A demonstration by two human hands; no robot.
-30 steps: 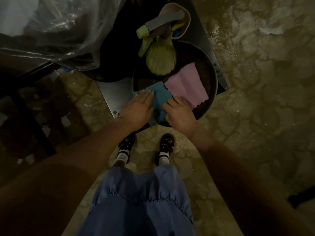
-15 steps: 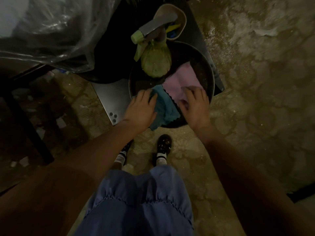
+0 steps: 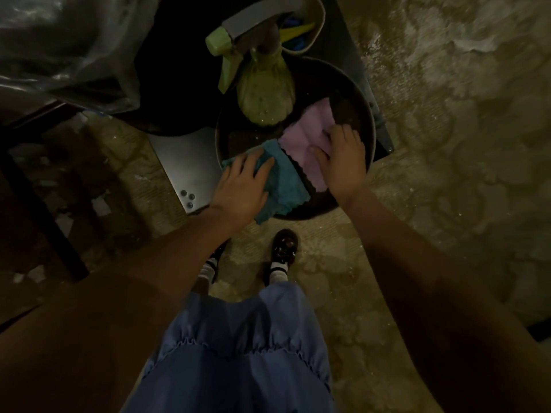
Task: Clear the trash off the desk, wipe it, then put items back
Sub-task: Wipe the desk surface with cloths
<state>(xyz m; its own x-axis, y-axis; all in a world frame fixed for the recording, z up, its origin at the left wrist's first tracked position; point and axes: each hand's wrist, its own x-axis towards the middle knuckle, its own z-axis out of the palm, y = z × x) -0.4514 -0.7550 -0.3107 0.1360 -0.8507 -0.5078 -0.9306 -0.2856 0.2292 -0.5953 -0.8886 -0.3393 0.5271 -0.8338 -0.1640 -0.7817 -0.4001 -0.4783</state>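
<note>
A round dark tray point(image 3: 362, 105) sits on a low stand and carries a green spray bottle point(image 3: 264, 96), a teal cloth point(image 3: 284, 181) and a pink cloth point(image 3: 307, 137). My left hand point(image 3: 241, 186) rests flat on the teal cloth, which hangs over the tray's near rim. On the pink cloth lies my right hand point(image 3: 343, 158), fingers spread and slightly bent at its far edge. The scene is dim.
A beige cup point(image 3: 310, 22) with coloured items stands behind the bottle. A clear plastic bag point(image 3: 65, 46) fills the upper left above a dark desk leg point(image 3: 44, 210). Paper scraps point(image 3: 100, 205) lie on the patterned floor. My shoes point(image 3: 284, 245) stand just below the tray.
My right hand left the teal cloth and moved right and forward onto the pink cloth. My left hand stayed on the teal cloth. The view moved closer to the tray.
</note>
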